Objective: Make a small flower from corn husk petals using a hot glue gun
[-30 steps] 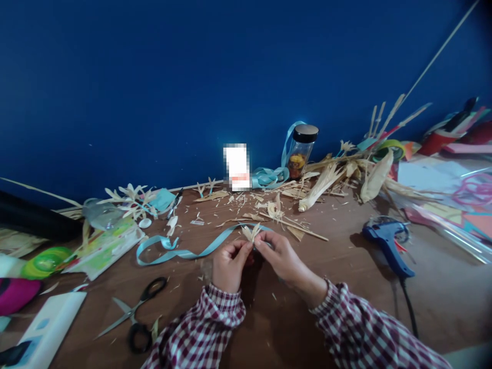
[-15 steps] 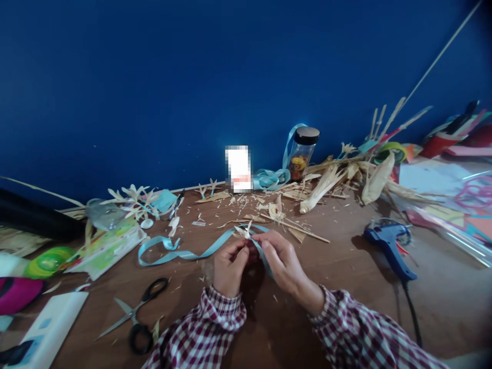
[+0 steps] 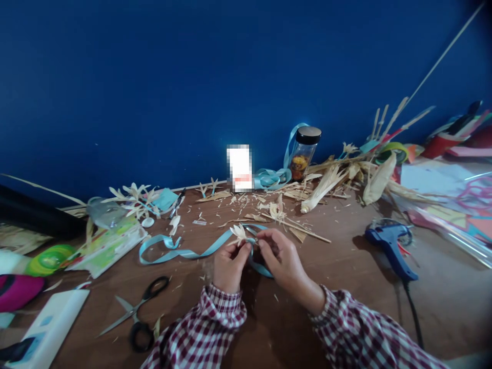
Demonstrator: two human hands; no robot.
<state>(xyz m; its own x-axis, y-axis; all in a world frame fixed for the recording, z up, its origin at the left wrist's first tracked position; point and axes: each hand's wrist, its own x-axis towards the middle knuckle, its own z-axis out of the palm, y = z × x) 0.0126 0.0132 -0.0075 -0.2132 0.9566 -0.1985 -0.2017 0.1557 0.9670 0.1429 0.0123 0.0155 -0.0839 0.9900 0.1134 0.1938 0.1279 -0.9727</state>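
Note:
A small cream husk flower [image 3: 239, 233] points up and left from the fingertips of my left hand [image 3: 229, 264], which pinches its base. Light blue ribbon [image 3: 207, 251] runs from there in waves to the left across the brown table, and a loop of it hangs between my hands. My right hand [image 3: 282, 261] is closed at the fingertips just right of the flower base, beside the ribbon. What exactly its fingers pinch is too small to make out.
Open scissors [image 3: 134, 312] lie at the front left, near a white power strip [image 3: 57, 328]. A blue glue gun [image 3: 392, 248] rests on the right. Behind stand a black-lidded jar [image 3: 303, 154] and corn husks [image 3: 326, 189]; husk scraps litter the table.
The flower has tipped over to the left and shows more of its petals. My right fingertips have drawn slightly right, away from my left hand, and the hanging ribbon has shifted into a wider loop.

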